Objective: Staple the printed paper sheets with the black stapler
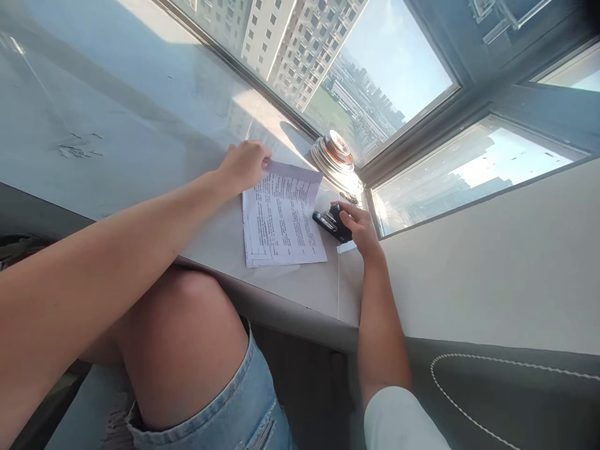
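A thin stack of printed paper sheets (281, 219) lies on the pale window sill (140, 125). My left hand (244, 164) rests on the sheets' far corner with its fingers curled, pinching the top edge. Just right of the sheets, my right hand (359, 226) is wrapped round a black stapler (330, 224) that lies on the sill by the paper's right edge.
A round stack of metal lids or tins (336, 156) stands in the window corner beyond the stapler. Several loose staples (77, 149) lie scattered at far left. The window frame (412, 134) borders the sill. My bare knee (182, 325) and denim shorts are below the sill's edge.
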`<act>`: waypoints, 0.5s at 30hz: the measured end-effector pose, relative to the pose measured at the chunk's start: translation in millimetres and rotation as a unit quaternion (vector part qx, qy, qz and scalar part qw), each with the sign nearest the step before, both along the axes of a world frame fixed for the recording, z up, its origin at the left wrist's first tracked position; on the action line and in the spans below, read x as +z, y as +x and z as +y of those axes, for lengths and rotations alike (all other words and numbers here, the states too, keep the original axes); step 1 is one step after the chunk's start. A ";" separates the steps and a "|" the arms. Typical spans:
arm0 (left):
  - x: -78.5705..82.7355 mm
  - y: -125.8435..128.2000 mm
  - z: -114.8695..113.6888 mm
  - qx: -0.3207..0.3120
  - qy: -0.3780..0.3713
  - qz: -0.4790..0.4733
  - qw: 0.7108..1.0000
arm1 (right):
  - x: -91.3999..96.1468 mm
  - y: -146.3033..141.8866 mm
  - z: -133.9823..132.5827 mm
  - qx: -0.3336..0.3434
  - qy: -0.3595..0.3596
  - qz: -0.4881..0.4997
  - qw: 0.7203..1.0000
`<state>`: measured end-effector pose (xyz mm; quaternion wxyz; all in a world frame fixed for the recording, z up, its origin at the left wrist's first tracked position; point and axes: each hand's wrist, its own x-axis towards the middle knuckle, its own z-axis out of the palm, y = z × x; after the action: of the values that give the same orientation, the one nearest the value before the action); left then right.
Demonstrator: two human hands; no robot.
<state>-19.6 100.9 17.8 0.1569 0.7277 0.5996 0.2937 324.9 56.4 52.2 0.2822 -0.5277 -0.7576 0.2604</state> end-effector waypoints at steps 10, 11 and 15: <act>-4.5 -10.5 11.7 0.026 0.044 -0.100 0.994 | 2.2 -1.4 -1.7 0.037 0.021 0.000 0.999; -6.0 -12.6 13.4 0.022 0.048 -0.112 0.992 | 2.6 -2.4 -2.5 0.039 0.020 0.003 0.999; -11.0 -16.3 16.7 0.013 0.055 -0.155 0.986 | 2.0 -6.5 -4.3 0.041 0.023 0.016 0.999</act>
<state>-35.9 117.6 6.8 0.2037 0.6731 0.5605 0.4375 318.4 52.1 54.3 0.2953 -0.4853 -0.7801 0.2621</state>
